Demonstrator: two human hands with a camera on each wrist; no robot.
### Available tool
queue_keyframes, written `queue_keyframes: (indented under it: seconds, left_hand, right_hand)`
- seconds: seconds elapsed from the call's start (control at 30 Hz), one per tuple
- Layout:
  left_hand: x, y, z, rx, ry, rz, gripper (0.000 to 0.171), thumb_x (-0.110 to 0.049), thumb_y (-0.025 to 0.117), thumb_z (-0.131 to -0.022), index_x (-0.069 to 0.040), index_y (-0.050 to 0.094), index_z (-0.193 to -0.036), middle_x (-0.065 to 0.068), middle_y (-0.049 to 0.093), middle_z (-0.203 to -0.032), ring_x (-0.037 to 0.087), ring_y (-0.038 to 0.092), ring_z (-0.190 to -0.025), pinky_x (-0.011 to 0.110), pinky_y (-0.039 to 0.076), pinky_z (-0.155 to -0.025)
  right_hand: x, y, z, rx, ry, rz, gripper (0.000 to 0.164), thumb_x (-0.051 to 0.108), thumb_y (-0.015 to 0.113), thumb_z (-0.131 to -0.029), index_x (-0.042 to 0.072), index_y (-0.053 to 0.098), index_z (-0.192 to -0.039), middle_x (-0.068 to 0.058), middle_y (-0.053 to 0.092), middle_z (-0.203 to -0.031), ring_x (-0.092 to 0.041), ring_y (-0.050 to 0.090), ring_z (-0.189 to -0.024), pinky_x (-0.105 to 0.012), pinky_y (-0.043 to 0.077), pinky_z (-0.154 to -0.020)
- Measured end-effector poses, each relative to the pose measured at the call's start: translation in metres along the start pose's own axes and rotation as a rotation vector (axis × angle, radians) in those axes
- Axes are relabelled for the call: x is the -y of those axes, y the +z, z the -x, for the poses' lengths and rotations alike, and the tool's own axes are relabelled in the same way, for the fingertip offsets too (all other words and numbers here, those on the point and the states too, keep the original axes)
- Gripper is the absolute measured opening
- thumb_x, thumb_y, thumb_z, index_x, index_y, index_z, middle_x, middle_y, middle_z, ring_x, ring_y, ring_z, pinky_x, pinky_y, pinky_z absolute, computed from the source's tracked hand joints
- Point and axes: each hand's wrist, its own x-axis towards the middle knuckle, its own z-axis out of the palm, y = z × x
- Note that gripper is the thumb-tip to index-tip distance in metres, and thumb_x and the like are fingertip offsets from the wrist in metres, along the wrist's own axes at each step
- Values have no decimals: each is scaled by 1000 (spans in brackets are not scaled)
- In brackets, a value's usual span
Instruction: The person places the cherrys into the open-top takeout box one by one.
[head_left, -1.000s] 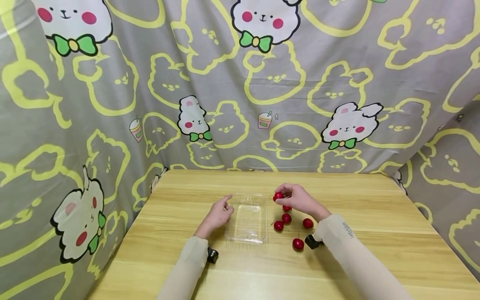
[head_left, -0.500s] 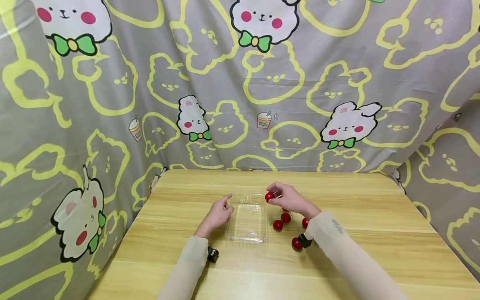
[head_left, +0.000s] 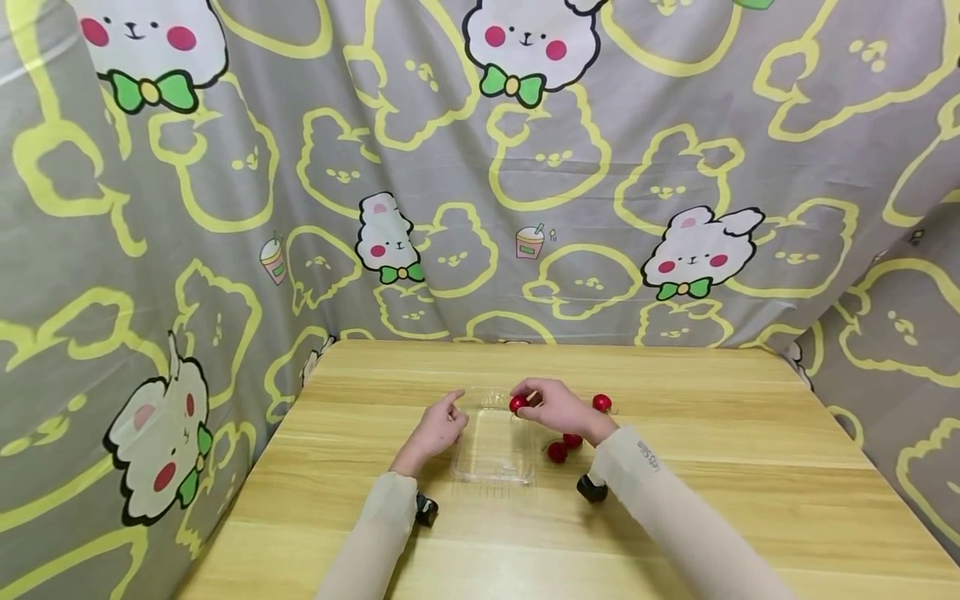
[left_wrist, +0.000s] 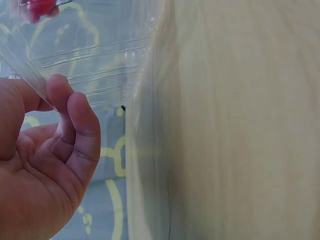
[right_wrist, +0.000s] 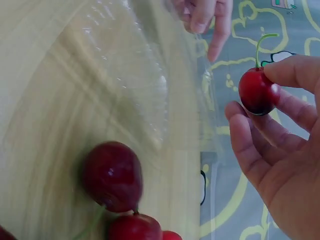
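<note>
A clear plastic box sits on the wooden table. At its left side my left hand pinches the rim between thumb and fingers, as the left wrist view shows. My right hand holds a red cherry by thumb and fingertips, its green stem pointing up. In the head view that cherry overlaps the far right corner of the box. Just right of the box lie two cherries close together, a darker one and its neighbour. Another cherry lies behind my right wrist.
The table ends at a patterned grey curtain at the back, with more curtain at the left and right. A black wrist camera hangs under my right sleeve, another by my left.
My right hand has carried the cherry leftward to over the box's far right corner. A cherry behind the wrist has come into sight; the sleeve now covers nearer ones. The left hand stays put.
</note>
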Motion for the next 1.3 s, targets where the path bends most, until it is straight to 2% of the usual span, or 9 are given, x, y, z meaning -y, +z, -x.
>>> queue_keyframes:
  seconds: [0.33, 0.6, 0.9, 1.1, 1.3]
  left_hand:
    - [-1, 1, -2, -7, -14, 5, 54, -6, 49, -95, 2, 31, -145, 5, 55, -78, 28, 62, -61, 22, 39, -46]
    - [-1, 1, -4, -14, -3, -5, 52, -5, 50, -95, 4, 33, -143, 10, 57, -76, 23, 60, -57, 25, 41, -47]
    - [-1, 2, -3, -14, 7, -4, 53, -5, 51, -94, 4, 33, -143, 6, 56, -75, 18, 58, -56, 24, 42, -47]
    - [-3, 2, -1, -11, 8, -12, 52, -5, 50, -95, 5, 33, -143, 5, 55, -76, 17, 58, -56, 23, 42, -47]
    - [-3, 2, -2, -1, 7, -3, 52, -5, 49, -95, 5, 32, -144, 6, 55, -76, 22, 61, -59, 23, 43, -48]
  right_hand:
    - [-3, 18, -9, -11, -36, 5, 29, 4, 68, -84, 4, 64, -113, -5, 63, -102, -17, 60, -86, -28, 51, -69]
    - [-4, 26, -19, 17, -54, 120, 36, 9, 63, -89, -1, 57, -123, -9, 62, -110, -18, 60, -90, -32, 51, -75]
    - [-9, 36, -27, 12, -158, 267, 31, 7, 64, -87, -2, 61, -117, -9, 63, -108, -18, 59, -87, -32, 50, -75]
    - [-6, 42, -29, 18, -156, 311, 33, 7, 69, -83, 2, 64, -115, -6, 59, -100, -18, 55, -88, -33, 48, -76]
    - [-7, 46, -35, 15, -124, 362, 34, 9, 68, -86, 1, 62, -118, -7, 62, -103, -19, 59, -92, -32, 50, -80]
